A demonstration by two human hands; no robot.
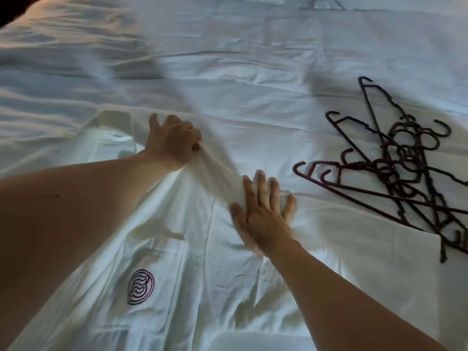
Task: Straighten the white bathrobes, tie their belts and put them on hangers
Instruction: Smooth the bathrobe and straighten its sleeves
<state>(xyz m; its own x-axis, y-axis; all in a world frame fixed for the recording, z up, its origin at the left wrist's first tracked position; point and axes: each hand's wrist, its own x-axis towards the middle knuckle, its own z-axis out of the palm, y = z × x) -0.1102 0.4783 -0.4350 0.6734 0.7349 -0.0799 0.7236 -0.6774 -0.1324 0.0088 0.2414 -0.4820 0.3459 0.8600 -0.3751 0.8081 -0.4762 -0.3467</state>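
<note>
A white bathrobe (177, 262) lies spread on the bed, a purple swirl logo (140, 286) on its chest pocket. My left hand (172, 141) grips a bunched fold of the robe near its collar and lifts it a little. Just right of that fold, my right hand (263, 214) presses flat on the robe with fingers spread. A tangled pile of dark maroon plastic hangers (395, 168) lies on the bed to the right, apart from both hands. No belt shows.
The white bed sheet (228, 59) stretches wrinkled to the far edge, with pillows (329, 2) at the top. A dark patch (12, 8) shows at the upper left corner beyond the bed.
</note>
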